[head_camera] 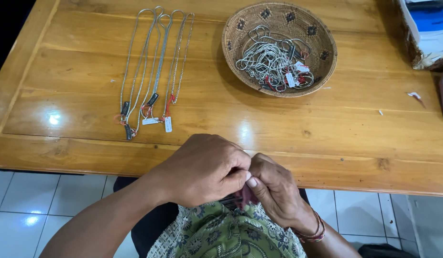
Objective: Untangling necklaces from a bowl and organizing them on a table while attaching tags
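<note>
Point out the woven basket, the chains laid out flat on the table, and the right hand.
woven basket (238, 26): head view, bare upper-left wall of the rim.
laid-out chains (152, 71): head view, middle of the silver strands.
right hand (274, 188): head view, back of the hand.

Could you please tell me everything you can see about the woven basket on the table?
The woven basket is round and shallow, made of what looks like tan plaited fibre, with small dark flower-like motifs spaced around its inner wall. It sits upright on the wooden table at the far side, right of the row of laid-out chains. Inside lies a tangled heap of silver-coloured chains with small white tags and red threads. No hand touches it; both hands are near the table's front edge.
</note>
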